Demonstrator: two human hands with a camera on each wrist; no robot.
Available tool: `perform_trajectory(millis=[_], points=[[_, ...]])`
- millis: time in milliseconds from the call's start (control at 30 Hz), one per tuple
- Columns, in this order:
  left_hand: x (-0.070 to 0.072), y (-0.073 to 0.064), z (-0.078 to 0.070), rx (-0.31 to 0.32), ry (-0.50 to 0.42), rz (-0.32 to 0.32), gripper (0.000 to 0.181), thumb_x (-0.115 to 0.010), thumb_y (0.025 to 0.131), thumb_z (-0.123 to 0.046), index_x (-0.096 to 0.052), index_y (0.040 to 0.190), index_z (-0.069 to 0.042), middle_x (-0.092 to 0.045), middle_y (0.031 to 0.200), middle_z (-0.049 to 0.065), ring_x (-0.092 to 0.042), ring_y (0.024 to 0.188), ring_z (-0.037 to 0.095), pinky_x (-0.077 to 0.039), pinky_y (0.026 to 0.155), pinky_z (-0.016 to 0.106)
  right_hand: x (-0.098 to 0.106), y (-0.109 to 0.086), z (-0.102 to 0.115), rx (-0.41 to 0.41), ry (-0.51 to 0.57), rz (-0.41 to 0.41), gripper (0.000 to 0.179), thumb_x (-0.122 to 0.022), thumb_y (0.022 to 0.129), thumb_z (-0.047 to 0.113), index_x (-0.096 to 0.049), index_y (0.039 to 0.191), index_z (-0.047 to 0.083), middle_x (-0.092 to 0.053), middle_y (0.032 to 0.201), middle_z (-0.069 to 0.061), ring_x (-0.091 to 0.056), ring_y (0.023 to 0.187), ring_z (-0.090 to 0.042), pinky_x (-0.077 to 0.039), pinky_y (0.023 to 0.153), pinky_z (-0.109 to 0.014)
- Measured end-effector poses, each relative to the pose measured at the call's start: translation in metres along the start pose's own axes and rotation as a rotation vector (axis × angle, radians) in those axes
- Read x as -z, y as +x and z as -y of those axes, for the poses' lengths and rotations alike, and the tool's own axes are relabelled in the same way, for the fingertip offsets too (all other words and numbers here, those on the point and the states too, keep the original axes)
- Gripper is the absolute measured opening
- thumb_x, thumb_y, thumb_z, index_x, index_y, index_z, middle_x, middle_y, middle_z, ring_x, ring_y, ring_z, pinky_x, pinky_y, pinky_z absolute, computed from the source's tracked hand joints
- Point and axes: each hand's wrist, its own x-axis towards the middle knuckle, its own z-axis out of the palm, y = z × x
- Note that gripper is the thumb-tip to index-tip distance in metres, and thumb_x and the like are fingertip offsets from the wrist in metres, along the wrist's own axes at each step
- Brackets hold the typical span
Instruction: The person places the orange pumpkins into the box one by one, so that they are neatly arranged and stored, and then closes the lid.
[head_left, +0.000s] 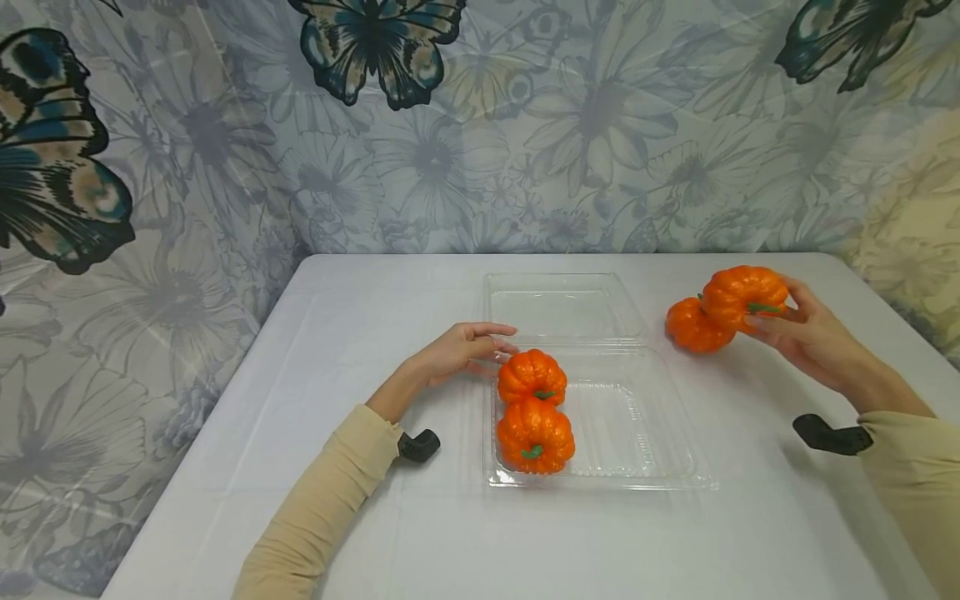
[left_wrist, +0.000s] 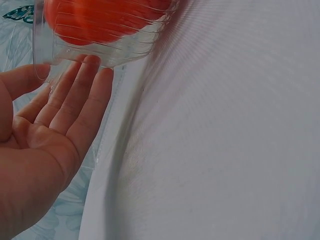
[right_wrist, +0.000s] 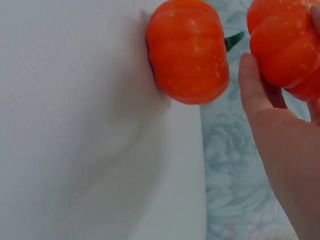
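Note:
My right hand point(head_left: 806, 333) grips an orange toy pumpkin point(head_left: 744, 293) with a green stem, held up off the table. In the right wrist view, thumb and fingers lie about this pumpkin point(right_wrist: 287, 47). Just left of it a second pumpkin point(head_left: 697, 327) rests on the table. Two more, a rear pumpkin point(head_left: 531, 377) and a front pumpkin point(head_left: 536, 437), sit in the left part of a clear plastic clamshell container point(head_left: 622, 433). At the container's left wall is my left hand point(head_left: 453, 352), its fingers extended and fingertips at the plastic; whether they press on it I cannot tell.
The container's clear lid point(head_left: 555, 308) lies folded back behind the base. A white cloth covers the table point(head_left: 360, 308). Behind and to the left hangs patterned fabric point(head_left: 435, 167) with flowers and butterflies. Dark wrist devices point(head_left: 831, 435) show at both sleeves.

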Motion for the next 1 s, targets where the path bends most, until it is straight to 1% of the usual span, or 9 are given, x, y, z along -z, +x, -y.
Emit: perform_trajectory(millis=[67,133,300,400,567,700,833,933,1000], points=[[0.0,0.0,0.0,0.001,-0.003,0.0,0.043,-0.045,0.1,-0.01,-0.041,0.14,0.005,-0.057,0.126,0.019,-0.058,0.109,0.028,-0.05,0.089,0.041,-0.005,0.0,0.001,-0.018,-0.074,-0.011,0.063,-0.045,0.093,-0.013,-0.024,0.139,0.025,-0.033,0.131,0.0,-0.054,0.107,-0.007,-0.051,0.082,-0.022],[0.0,0.0,0.0,0.002,-0.007,-0.002,0.043,-0.045,0.1,-0.01,-0.041,0.14,0.005,-0.058,0.126,0.019,-0.058,0.109,0.028,-0.05,0.089,0.041,-0.008,0.001,0.002,-0.03,-0.122,-0.015,0.064,-0.047,0.094,-0.011,-0.022,0.139,0.026,-0.03,0.132,0.0,-0.053,0.106,-0.006,-0.05,0.082,-0.02],[0.001,0.001,0.001,0.006,-0.014,-0.009,0.042,-0.045,0.1,-0.011,-0.042,0.14,0.004,-0.058,0.125,0.018,-0.058,0.109,0.028,-0.05,0.089,0.041,-0.019,0.003,0.003,-0.026,-0.203,0.006,0.065,-0.049,0.093,-0.01,-0.023,0.14,0.025,-0.03,0.132,-0.002,-0.052,0.107,-0.007,-0.048,0.084,-0.017],[0.001,0.001,0.001,0.007,-0.007,-0.009,0.042,-0.044,0.1,-0.01,-0.042,0.14,0.004,-0.058,0.126,0.018,-0.057,0.109,0.028,-0.05,0.089,0.041,-0.025,0.005,0.002,-0.01,-0.244,0.037,0.064,-0.05,0.092,-0.012,-0.026,0.14,0.023,-0.032,0.132,-0.003,-0.05,0.11,-0.007,-0.046,0.085,-0.016],[0.001,0.002,0.0,0.012,-0.004,-0.005,0.042,-0.043,0.099,-0.008,-0.042,0.14,0.003,-0.057,0.127,0.019,-0.057,0.11,0.028,-0.05,0.09,0.041,-0.038,0.009,0.002,0.008,-0.288,0.072,0.062,-0.05,0.091,-0.013,-0.029,0.139,0.021,-0.039,0.129,-0.003,-0.051,0.109,-0.008,-0.047,0.085,-0.017],[0.001,0.001,-0.001,0.009,-0.012,-0.01,0.042,-0.044,0.099,-0.008,-0.043,0.14,0.004,-0.056,0.127,0.02,-0.057,0.11,0.029,-0.049,0.09,0.041,-0.052,0.013,0.003,0.016,-0.35,0.093,0.064,-0.052,0.09,-0.015,-0.031,0.14,0.019,-0.046,0.125,-0.002,-0.053,0.107,-0.009,-0.048,0.084,-0.017],[0.001,0.001,-0.002,0.009,-0.015,-0.011,0.042,-0.044,0.099,-0.007,-0.042,0.14,0.004,-0.056,0.128,0.02,-0.058,0.109,0.028,-0.05,0.09,0.041,-0.068,0.015,0.004,0.001,-0.499,0.111,0.063,-0.056,0.089,-0.011,-0.033,0.139,0.019,-0.05,0.123,0.001,-0.053,0.106,-0.01,-0.049,0.082,-0.019],[0.001,0.001,-0.001,0.012,-0.017,-0.008,0.043,-0.043,0.099,-0.007,-0.041,0.14,0.005,-0.056,0.128,0.02,-0.058,0.109,0.028,-0.05,0.09,0.041,-0.079,0.015,0.003,-0.017,-0.609,0.113,0.062,-0.062,0.089,-0.005,-0.033,0.139,0.018,-0.05,0.124,0.002,-0.053,0.106,-0.01,-0.05,0.081,-0.021],[0.001,0.001,-0.001,0.012,-0.018,-0.007,0.043,-0.043,0.098,-0.007,-0.042,0.14,0.004,-0.056,0.128,0.02,-0.058,0.109,0.028,-0.05,0.09,0.041,-0.085,0.015,0.003,-0.033,-0.646,0.111,0.062,-0.064,0.088,-0.001,-0.033,0.139,0.016,-0.049,0.125,0.0,-0.053,0.107,-0.011,-0.05,0.081,-0.022]])
